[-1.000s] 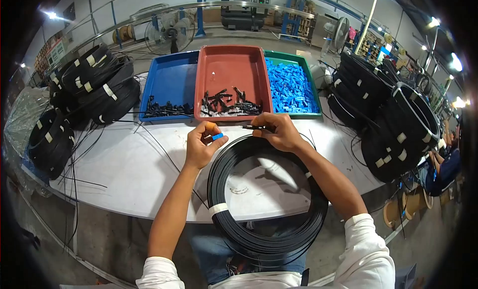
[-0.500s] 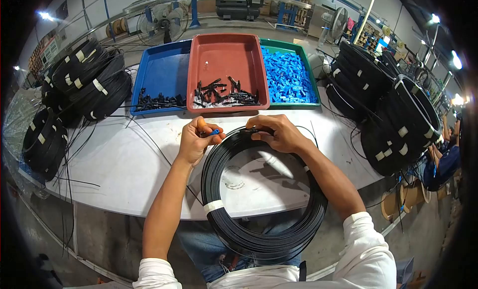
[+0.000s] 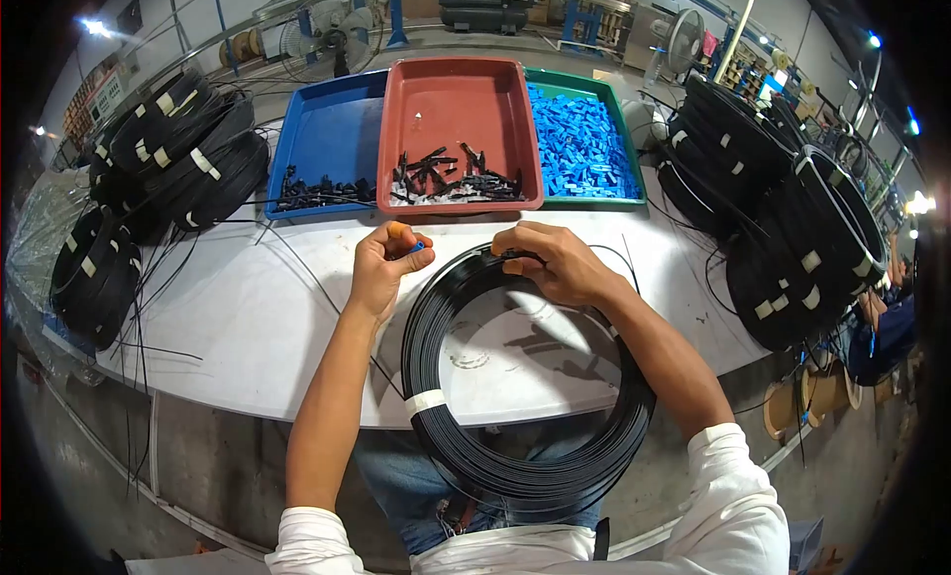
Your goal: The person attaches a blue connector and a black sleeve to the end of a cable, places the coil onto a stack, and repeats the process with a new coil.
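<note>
My left hand (image 3: 381,268) pinches a small blue plastic piece (image 3: 417,247) between thumb and fingertips, just above the white table. My right hand (image 3: 557,263) is closed at the top of a large coil of black cable (image 3: 428,337), with a slim black cable end (image 3: 508,252) at its fingertips, largely hidden by the fingers. A gap separates the two hands. The coil leans over the table's front edge toward my lap, and a band of white tape (image 3: 424,402) wraps its left side.
Behind my hands stand a blue tray (image 3: 332,109) with black parts, a red tray (image 3: 451,104) with black pieces and white bits, and a green tray (image 3: 634,169) full of blue pieces. Taped cable coils (image 3: 213,174) are stacked left, more coils (image 3: 792,248) right. Loose cables cross the table (image 3: 248,347).
My left hand has drawn slightly left and back from my right hand, turning the blue piece, so the gap between them is wider. The right hand stays at the coil's top.
</note>
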Demonstrator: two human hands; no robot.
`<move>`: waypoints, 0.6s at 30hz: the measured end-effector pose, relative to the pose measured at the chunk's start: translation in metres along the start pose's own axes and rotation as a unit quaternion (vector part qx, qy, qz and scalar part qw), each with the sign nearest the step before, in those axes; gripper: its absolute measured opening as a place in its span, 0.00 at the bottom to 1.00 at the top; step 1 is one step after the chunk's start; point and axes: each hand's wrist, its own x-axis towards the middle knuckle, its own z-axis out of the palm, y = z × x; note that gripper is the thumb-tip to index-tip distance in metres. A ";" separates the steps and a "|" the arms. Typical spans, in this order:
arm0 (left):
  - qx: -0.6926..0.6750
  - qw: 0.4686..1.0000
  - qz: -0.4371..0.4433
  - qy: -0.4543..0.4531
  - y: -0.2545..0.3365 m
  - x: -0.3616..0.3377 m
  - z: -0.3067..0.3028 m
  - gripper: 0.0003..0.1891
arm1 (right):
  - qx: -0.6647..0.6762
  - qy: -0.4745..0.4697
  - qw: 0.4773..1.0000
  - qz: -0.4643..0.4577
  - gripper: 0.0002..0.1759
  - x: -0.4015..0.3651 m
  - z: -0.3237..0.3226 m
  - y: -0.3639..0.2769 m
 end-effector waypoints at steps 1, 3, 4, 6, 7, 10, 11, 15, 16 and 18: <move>-0.012 1.000 0.006 0.005 -0.002 0.000 -0.001 0.13 | -0.003 -0.004 1.000 0.009 0.21 0.000 0.000 0.001; -0.013 1.000 0.008 0.021 -0.003 0.001 -0.003 0.13 | -0.004 -0.008 1.000 0.015 0.21 0.000 0.000 0.002; -0.017 0.999 0.007 0.032 -0.003 0.001 -0.003 0.13 | -0.006 -0.013 1.000 0.018 0.21 0.000 0.000 0.002; -0.032 0.998 0.004 0.049 -0.004 0.001 -0.005 0.12 | -0.008 -0.018 1.000 0.022 0.21 0.000 0.001 0.005; -0.039 0.998 -0.008 0.053 -0.005 0.003 -0.008 0.10 | -0.006 -0.017 1.000 0.019 0.20 0.000 0.002 0.007; -0.074 0.995 -0.024 0.056 -0.004 0.002 -0.006 0.09 | -0.006 -0.015 1.000 0.020 0.20 -0.001 0.001 0.007; -0.100 0.993 -0.027 0.059 -0.001 0.001 -0.003 0.08 | -0.008 -0.017 1.000 0.021 0.20 -0.001 0.001 0.006; -0.089 0.996 0.002 0.008 0.010 -0.003 0.006 0.08 | 0.002 -0.012 1.000 0.015 0.19 -0.001 0.003 0.008; -0.047 0.999 0.023 0.005 0.009 -0.003 0.010 0.09 | -0.002 -0.012 1.000 0.000 0.18 -0.001 0.003 0.008; -0.006 0.999 0.043 0.002 0.007 -0.004 0.016 0.11 | -0.007 -0.014 1.000 -0.015 0.18 0.000 0.003 0.007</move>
